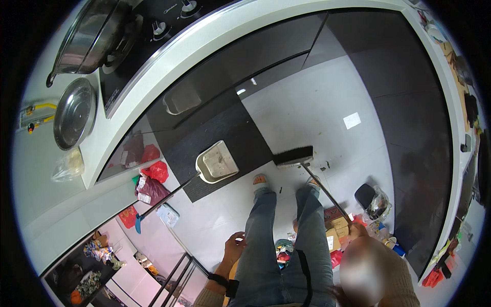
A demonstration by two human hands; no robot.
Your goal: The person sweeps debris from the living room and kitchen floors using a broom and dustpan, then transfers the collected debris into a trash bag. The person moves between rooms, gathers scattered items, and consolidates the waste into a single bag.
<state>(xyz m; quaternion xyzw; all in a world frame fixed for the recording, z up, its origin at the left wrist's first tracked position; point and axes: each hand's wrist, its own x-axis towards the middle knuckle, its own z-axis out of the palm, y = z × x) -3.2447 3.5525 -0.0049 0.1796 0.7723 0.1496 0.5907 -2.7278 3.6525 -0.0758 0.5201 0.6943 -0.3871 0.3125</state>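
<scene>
My right hand (356,230) grips the upper part of a broom's metal handle (330,195). The broom head (294,155), with dark bristles, rests on the floor by the corner of a dark mat (218,128). Beside my left thigh hangs my left hand (234,247), holding nothing, its fingers loosely bent. A long-handled dustpan (217,163) lies on the mat, apart from both hands; its handle reaches left to a blue end (138,223). Small dark scraps (325,166) are scattered on the tiles right of the broom head.
A white square (351,120) lies on the floor. Plastic bags (152,188) sit at the left, by a doorway. Cardboard boxes (338,230) and a black bin (364,196) stand at the right. Dark cabinets (416,126) border the floor; a large pot (90,38) stands on the cooktop.
</scene>
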